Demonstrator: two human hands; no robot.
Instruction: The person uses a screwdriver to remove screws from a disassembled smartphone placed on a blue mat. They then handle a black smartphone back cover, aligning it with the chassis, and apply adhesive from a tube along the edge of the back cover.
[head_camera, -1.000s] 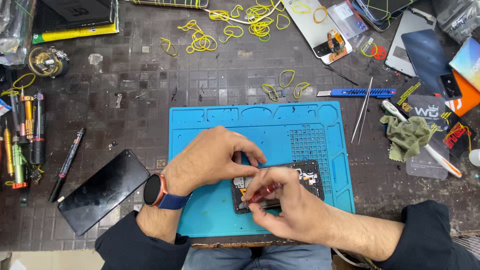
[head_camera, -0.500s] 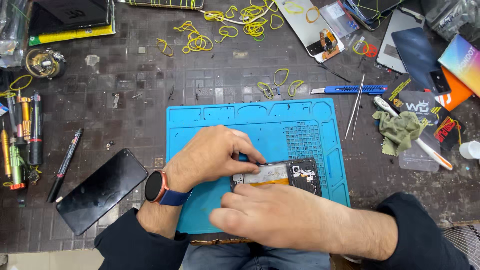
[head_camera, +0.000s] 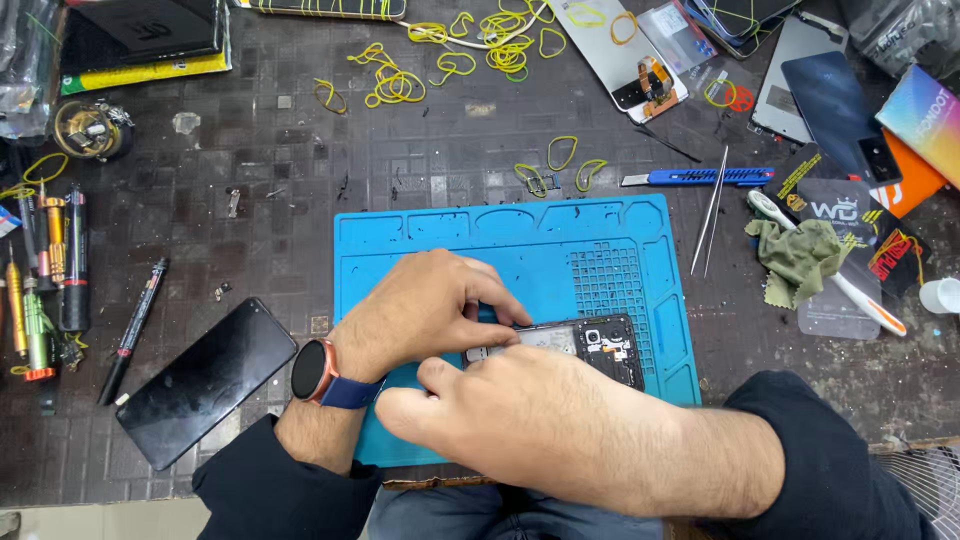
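Left hand (head_camera: 425, 310): fingers curled, pressing opened phone's (head_camera: 590, 350) upper edge | right hand (head_camera: 510, 410): laid over phone, fingers' spread hidden, cannot tell | phone: on blue mat (head_camera: 480, 245), worktop.

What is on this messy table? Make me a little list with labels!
surface: dark tiled workbench
mat: blue rubber work mat
centre thing: opened black phone with bare insides, lying on the mat
left hand: wears a round watch, fingers on the phone
right hand: laid over the phone's near end
left of mat: black glass screen panel, black pen
right of mat: metal tweezers, blue utility knife, green cloth
scattered: yellow rubber bands
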